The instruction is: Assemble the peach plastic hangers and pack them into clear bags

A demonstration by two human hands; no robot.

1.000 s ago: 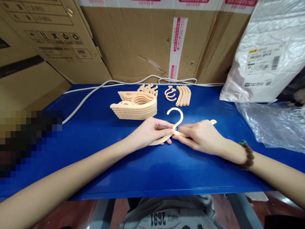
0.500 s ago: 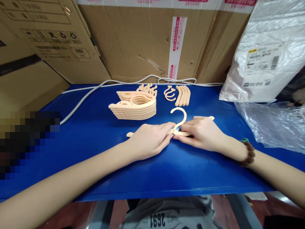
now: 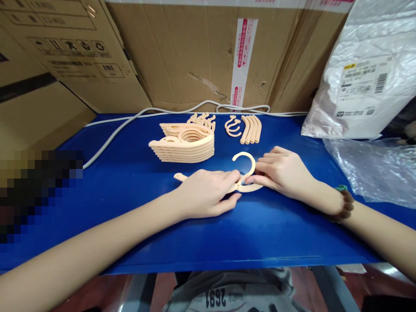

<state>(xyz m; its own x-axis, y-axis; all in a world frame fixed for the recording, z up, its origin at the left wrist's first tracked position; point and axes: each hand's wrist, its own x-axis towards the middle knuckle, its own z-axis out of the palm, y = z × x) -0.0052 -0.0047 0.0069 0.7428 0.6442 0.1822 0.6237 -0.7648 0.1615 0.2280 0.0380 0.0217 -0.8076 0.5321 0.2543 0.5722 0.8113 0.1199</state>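
On the left, the white cable (image 3: 112, 138) bends over the blue table (image 3: 208, 247); next is the stack of folded hangers (image 3: 183, 149), with small loose bits (image 3: 204, 119) behind it; in front, the left hand (image 3: 206, 190) lies over one arm of a hanger (image 3: 240, 187), thumb and pointer a little apart with that arm between them; the hanger is in the middle, near the front of the stack, its hook pointing away from the person; behind it lie loose hooks (image 3: 233, 126) and four curved arms (image 3: 251, 130); the right hand (image 3: 284, 169) is bent by the hook, thumb and fingers only a little open, and I cannot tell if they grip; far right are a white mailing bag (image 3: 357, 86) and a clear bag (image 3: 367, 173); a hard twist might pop the hanger's joint apart, and a loose hold might let it slip; the left hand hides much of the hanger, the right hand covers its other end, and the bags are cut off at the edge.
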